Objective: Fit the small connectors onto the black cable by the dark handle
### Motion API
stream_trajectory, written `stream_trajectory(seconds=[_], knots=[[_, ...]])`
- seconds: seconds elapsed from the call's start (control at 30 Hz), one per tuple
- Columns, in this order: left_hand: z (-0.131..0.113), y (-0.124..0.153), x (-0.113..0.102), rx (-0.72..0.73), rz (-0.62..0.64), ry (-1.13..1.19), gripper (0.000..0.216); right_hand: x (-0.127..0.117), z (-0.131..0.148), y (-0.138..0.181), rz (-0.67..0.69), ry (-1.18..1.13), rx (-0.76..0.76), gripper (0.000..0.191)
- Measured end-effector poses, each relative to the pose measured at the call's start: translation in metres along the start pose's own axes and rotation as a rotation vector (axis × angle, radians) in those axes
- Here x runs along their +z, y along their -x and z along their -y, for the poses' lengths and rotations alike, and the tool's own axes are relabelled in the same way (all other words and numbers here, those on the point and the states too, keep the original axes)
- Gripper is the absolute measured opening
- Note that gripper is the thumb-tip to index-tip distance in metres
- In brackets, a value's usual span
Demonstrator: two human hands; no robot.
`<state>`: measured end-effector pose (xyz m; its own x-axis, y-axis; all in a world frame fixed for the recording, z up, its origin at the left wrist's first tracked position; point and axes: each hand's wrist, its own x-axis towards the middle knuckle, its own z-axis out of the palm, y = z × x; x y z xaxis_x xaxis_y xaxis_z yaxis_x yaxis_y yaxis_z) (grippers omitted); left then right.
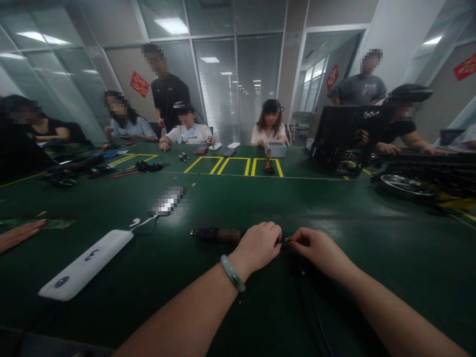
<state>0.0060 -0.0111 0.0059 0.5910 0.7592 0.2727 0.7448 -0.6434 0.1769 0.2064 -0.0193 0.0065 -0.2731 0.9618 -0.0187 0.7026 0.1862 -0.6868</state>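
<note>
Clock directions are taken from the left hand as the centre of the dial. The brown-and-black cylindrical tool lies on the green table, its exposed body toward nine o'clock. The left hand is closed over the tool's rear end. The right hand, at three o'clock, pinches a small metal part between thumb and fingertips; its far end is too small to identify.

Findings of risk: the pinch is narrow, so the part could slip and be lost on the dark surface. The tool's round body could roll should the left hand's hold slacken. A dark cable lies at four o'clock, near the right forearm, which could catch it; whether it joins the tool cannot be determined. The rigid bracelet, at seven o'clock, could knock the table.
</note>
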Motion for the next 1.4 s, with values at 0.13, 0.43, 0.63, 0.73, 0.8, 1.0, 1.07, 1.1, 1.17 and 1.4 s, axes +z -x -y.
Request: stream_trajectory(seconds=[0.13, 0.43, 0.63, 0.73, 0.8, 1.0, 1.07, 1.1, 1.17, 1.4], knots=[[0.001, 0.001, -0.002, 0.027, -0.006, 0.042, 0.008, 0.0, -0.006, 0.0, 0.035, 0.067, 0.021, 0.017], [0.007, 0.001, -0.001, 0.07, -0.012, 0.082, 0.009, 0.011, 0.002, -0.001, 0.0, 0.052, -0.045, 0.015], [0.005, -0.001, -0.002, 0.097, -0.012, 0.06, 0.004, 0.013, -0.001, 0.001, 0.017, -0.005, -0.027, 0.017], [0.003, -0.001, -0.002, 0.095, -0.001, 0.049, 0.002, 0.012, -0.002, 0.002, 0.018, 0.005, -0.022, 0.017], [0.003, -0.001, -0.002, 0.097, 0.005, 0.05, 0.002, 0.011, -0.001, 0.002, 0.017, 0.018, -0.024, 0.017], [0.002, 0.0, -0.002, 0.035, 0.023, 0.074, 0.013, 0.01, -0.001, -0.001, 0.026, 0.031, -0.037, 0.015], [0.002, 0.0, -0.002, 0.018, 0.027, 0.087, 0.012, 0.009, 0.0, -0.001, 0.028, 0.02, -0.035, 0.016], [0.002, 0.0, -0.002, 0.016, 0.025, 0.095, 0.011, 0.009, -0.001, -0.001, 0.03, 0.011, -0.031, 0.016], [0.003, 0.0, -0.001, 0.02, 0.014, 0.11, 0.01, 0.009, -0.002, -0.001, 0.037, -0.012, -0.025, 0.016], [0.004, 0.0, -0.001, 0.042, 0.002, 0.105, 0.011, 0.012, -0.009, -0.002, 0.043, -0.069, -0.027, 0.017]])
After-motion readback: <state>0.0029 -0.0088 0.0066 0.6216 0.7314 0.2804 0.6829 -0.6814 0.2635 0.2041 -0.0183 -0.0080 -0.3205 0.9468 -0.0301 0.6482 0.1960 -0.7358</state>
